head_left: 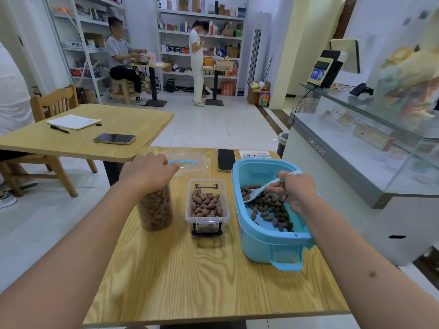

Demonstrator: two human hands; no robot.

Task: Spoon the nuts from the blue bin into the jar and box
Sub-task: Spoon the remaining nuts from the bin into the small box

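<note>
Leftmost, the left hand (pixel 148 170) sits curled over the top of the tall clear plastic jar (pixel 155 207), packed with brown nuts. Right of it stands the small clear plastic box (pixel 207 206), part filled. Farther right, the right hand (pixel 293 189) grips a pale blue plastic spoon (pixel 259 189) among dark nuts (pixel 270 207) inside the blue plastic bin (pixel 270 243).

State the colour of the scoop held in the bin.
Pale blue scoop, seen in the head view.
</note>
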